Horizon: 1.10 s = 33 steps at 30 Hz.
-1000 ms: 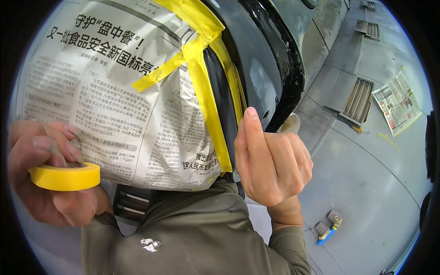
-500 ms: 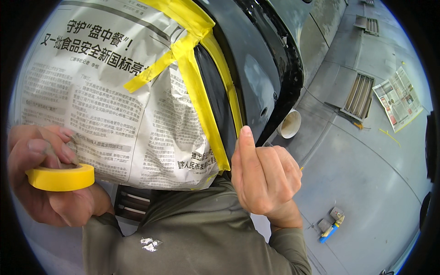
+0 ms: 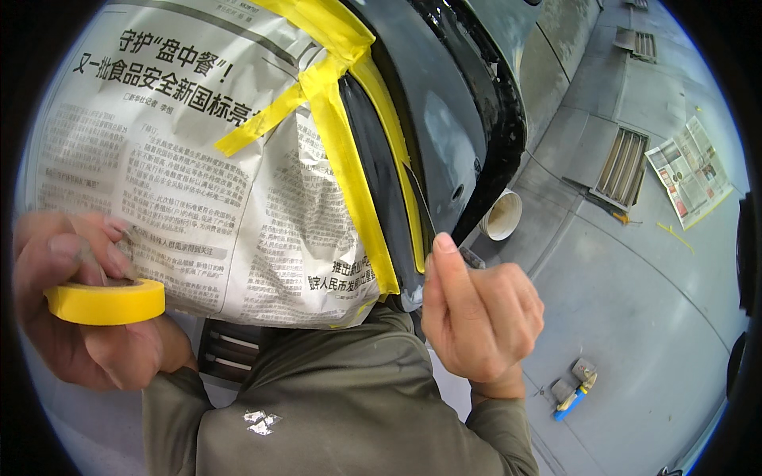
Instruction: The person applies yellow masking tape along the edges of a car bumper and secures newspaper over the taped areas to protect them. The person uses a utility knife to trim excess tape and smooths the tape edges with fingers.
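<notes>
My left hand [image 3: 119, 349], at the lower left, is closed around a roll of yellow masking tape [image 3: 107, 305] in front of the newspaper. To the right, my right hand [image 3: 484, 317] pinches the end of a thin dark strip [image 3: 429, 213] between thumb and forefinger. The strip runs taut up to the seam beside the grey-black body panel [image 3: 448, 119]. Newspaper [image 3: 186, 186] covers the rounded surface on the left, edged with yellow tape [image 3: 361, 218]. Another yellow tape line [image 3: 397, 135] follows the far side of a black band [image 3: 373, 151].
A white bucket [image 3: 502, 216] stands on the grey floor [image 3: 651, 301] beyond the panel. Also on the floor are a newspaper sheet [image 3: 689, 173], a slatted grate [image 3: 621, 166], a scrap of yellow tape [image 3: 675, 238] and a blue-handled tool [image 3: 571, 403].
My right hand has moved right and slightly down, away from the panel's edge, and the thin strip now shows stretched from its fingertips. My left hand stays nearly still with the tape roll.
</notes>
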{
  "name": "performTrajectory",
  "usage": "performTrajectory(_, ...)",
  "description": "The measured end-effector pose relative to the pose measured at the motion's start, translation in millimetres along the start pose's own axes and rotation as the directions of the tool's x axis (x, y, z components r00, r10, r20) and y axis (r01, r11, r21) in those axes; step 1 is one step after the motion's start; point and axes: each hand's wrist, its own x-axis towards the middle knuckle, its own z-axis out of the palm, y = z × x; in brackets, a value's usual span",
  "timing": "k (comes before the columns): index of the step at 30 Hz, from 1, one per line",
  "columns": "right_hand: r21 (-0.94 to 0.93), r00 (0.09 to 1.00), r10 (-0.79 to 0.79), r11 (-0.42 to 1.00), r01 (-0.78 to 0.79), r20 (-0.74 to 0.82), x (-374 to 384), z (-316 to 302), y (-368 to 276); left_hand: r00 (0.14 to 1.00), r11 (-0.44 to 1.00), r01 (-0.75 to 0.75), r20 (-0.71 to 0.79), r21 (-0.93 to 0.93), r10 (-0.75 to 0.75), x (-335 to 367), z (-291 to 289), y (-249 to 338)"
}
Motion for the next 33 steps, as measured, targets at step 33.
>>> performTrajectory(33,-0.085,0.992,0.093,0.993,-0.087,0.081,1,-16,-2,0.999,0.985,-0.043,0.005,-0.166,0.045,-6,1,-4)
